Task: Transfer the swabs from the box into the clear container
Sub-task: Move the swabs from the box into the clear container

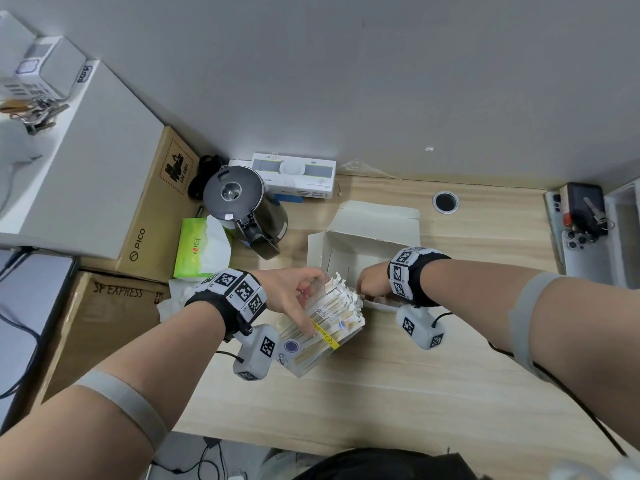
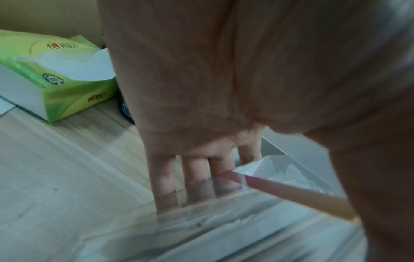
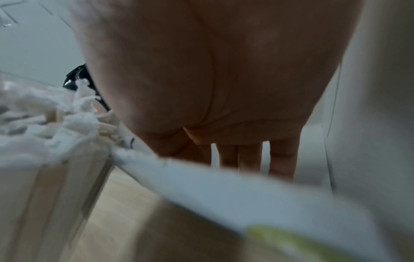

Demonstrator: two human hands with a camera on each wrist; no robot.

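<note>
A clear container (image 1: 325, 327), packed with wooden-stick swabs (image 1: 341, 292), leans tilted on the wooden desk (image 1: 381, 393). My left hand (image 1: 301, 299) grips it, thumb on the near face and fingers (image 2: 195, 177) along the far wall of the container (image 2: 280, 170). Just behind it stands the open white box (image 1: 367, 244), its lid folded back. My right hand (image 1: 370, 284) reaches down inside the box. In the right wrist view its fingers (image 3: 248, 157) point down behind the box's front wall (image 3: 224, 191), which hides the fingertips. Swab tips (image 3: 56, 120) show at the left.
A dark kettle (image 1: 242, 202) and a green tissue pack (image 1: 201, 247) stand left of the box, with crumpled tissue (image 1: 173, 296) by my left wrist. Cardboard boxes (image 1: 104, 313) line the left edge. Phones and keys (image 1: 581, 216) lie far right, beyond a cable hole (image 1: 445, 201).
</note>
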